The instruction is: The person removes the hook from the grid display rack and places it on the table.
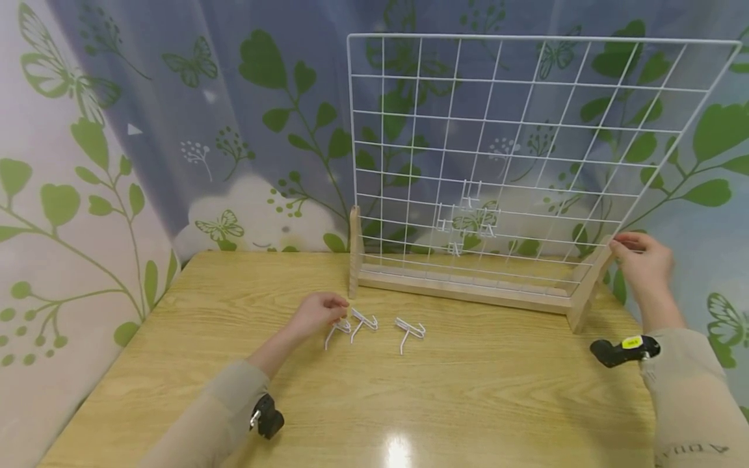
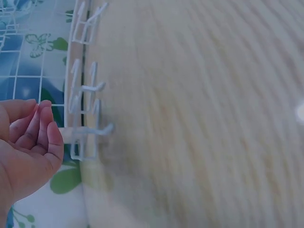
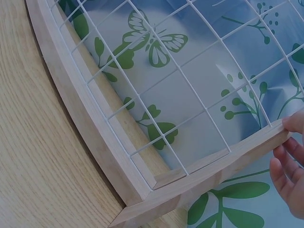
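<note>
My left hand (image 1: 316, 315) is just above the leftmost white wire hook (image 1: 337, 329), its fingers loosely bent. In the left wrist view nothing shows between the thumb and fingers of this hand (image 2: 31, 147). Two more hooks (image 1: 364, 321) (image 1: 410, 327) lie to its right on the table. My right hand (image 1: 646, 265) pinches the upper end of the wooden side support (image 1: 588, 289) of a white wire grid panel (image 1: 497, 120). In the right wrist view, thumb and fingers (image 3: 283, 175) are at that support's end. Several small hooks (image 1: 455, 248) hang on the grid's lower middle.
The grid leans back in a wooden base with a front rail (image 1: 462, 289) and a left support (image 1: 354, 253). Behind the wood-grain table (image 1: 445, 403) hangs a leaf-and-butterfly curtain (image 1: 222, 130). Black cameras (image 1: 268, 416) are worn on both wrists.
</note>
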The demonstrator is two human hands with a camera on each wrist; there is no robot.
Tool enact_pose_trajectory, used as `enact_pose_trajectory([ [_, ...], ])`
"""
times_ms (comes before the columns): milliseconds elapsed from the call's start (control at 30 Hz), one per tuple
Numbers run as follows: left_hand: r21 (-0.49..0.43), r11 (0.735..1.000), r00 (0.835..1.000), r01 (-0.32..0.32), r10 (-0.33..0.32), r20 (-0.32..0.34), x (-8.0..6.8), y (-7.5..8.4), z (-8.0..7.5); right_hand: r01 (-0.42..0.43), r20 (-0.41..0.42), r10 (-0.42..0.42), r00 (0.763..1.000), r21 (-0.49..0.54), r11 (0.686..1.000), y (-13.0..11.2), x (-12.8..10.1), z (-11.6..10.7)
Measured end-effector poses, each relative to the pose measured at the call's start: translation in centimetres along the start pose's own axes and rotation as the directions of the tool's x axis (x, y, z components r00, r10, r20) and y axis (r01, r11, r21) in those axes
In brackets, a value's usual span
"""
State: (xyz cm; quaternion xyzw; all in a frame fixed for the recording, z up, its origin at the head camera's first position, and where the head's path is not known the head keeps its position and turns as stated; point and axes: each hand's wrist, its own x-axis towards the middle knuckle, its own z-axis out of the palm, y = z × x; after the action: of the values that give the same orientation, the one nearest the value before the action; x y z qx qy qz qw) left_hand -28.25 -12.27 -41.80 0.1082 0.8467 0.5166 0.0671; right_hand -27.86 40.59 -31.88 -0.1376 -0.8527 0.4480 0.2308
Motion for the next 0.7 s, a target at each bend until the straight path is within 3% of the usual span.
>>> enact_pose_trajectory([
  [400,0.014,0.997,0.997,-0.08,0.08,0.007,1.8,2.7,0.3,0.016,-0.01,-0.016,1.0,0.005,1.0,-0.1,-0.1,0.0],
  [700,-0.026,0.995,0.995,-0.1,0.1,-0.001,2.8,5.0,0.4,0.023,-0.004,-0.023,1.0,0.033,0.999,-0.2,-0.2,0.0],
])
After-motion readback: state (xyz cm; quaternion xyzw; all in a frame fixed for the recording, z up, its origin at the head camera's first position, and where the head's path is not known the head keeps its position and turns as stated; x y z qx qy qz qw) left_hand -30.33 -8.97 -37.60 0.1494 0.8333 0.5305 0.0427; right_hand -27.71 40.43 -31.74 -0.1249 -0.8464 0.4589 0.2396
